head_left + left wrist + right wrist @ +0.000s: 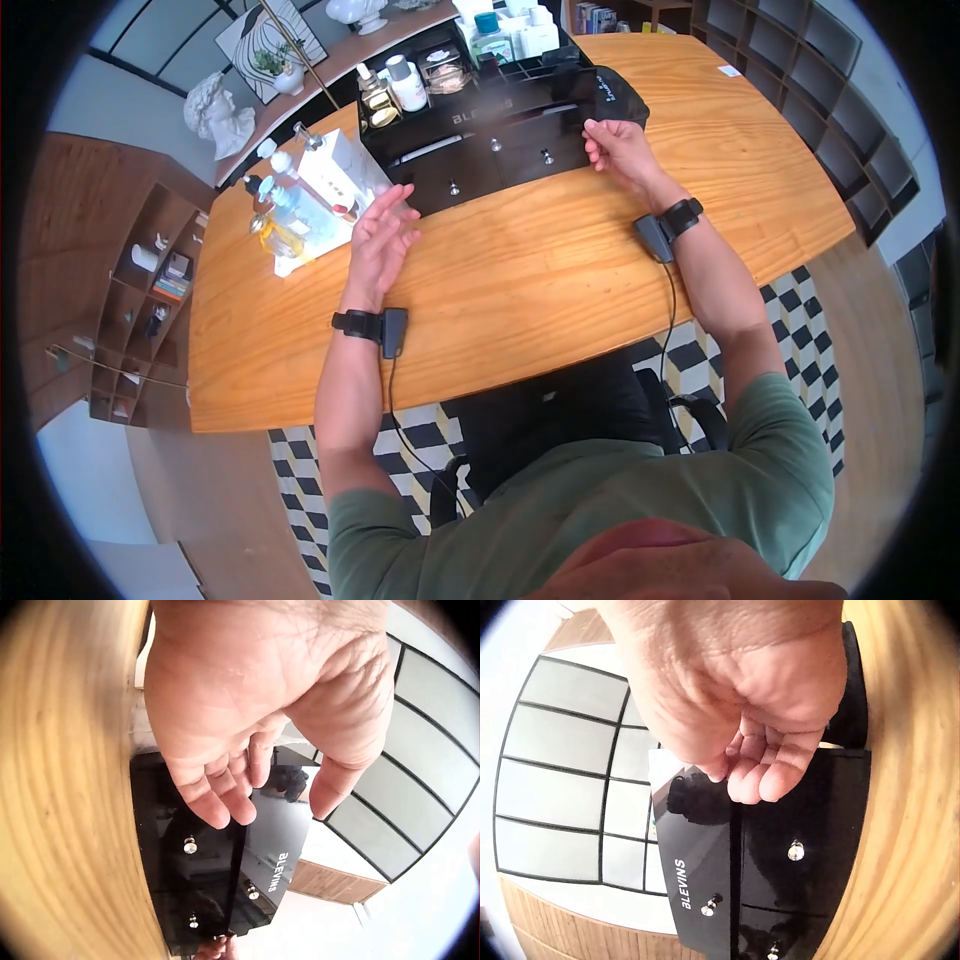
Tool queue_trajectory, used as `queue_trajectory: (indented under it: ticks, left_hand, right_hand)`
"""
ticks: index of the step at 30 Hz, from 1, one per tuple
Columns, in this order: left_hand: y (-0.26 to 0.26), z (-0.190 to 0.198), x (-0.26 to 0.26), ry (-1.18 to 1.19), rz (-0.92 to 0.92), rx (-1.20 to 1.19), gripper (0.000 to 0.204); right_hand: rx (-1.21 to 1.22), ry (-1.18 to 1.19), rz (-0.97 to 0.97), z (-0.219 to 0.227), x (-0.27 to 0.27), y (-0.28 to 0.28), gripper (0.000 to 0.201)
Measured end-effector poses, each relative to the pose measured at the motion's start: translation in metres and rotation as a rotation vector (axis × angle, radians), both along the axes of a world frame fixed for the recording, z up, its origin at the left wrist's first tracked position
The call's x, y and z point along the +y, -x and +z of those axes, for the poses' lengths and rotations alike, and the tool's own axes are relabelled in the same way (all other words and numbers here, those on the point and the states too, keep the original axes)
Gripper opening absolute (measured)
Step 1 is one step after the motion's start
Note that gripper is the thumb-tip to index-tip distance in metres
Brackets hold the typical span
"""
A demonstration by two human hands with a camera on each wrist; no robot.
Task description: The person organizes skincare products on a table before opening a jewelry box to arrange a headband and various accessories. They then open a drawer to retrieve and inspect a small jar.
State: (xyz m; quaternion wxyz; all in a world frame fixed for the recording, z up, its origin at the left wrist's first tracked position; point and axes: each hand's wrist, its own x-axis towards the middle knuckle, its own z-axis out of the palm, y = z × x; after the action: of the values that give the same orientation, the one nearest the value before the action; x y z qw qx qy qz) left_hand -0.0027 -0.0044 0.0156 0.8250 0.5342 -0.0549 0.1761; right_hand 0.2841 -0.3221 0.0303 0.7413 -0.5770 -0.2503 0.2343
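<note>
A glossy black organizer [475, 180] with crystal-like drawer knobs stands on the wooden table; white "BLEVINS" lettering shows on its upper front in both wrist views. My left hand [378, 245] is at its left front corner, palm turned inward, fingers loosely bent with nothing between them. At the other end is my right hand [622, 152], its fingers more curled and the thumb close to them, right by the front's edge. No object shows in that palm [780, 690]. Above the drawers, a slim pale stick [430, 150] lies in a long gap.
Perfume and lotion bottles [408, 85] fill the organizer's top. Left of it, a white box [340, 170] and several bottles [285, 205] crowd a white tray [288, 268]. Behind the right hand lies a black rounded item [622, 95]. Cables [672, 310] hang from both wrist cameras.
</note>
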Motion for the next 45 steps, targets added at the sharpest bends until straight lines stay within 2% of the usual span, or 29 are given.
queue_trajectory:
  ticks: [11,31,45]
  left_hand:
    - [0.000,-0.001,0.000,0.011,0.002,0.001,0.053]
    - [-0.001,0.001,-0.005,-0.013,-0.050,0.005,0.060]
    - [0.001,0.002,-0.008,-0.028,-0.016,0.030,0.062]
  right_hand:
    - [0.070,-0.015,-0.001,0.005,-0.003,0.004,0.025]
    - [0.033,0.022,-0.040,0.003,0.000,0.002,0.028]
    - [0.015,0.026,-0.082,0.002,0.002,0.001,0.027]
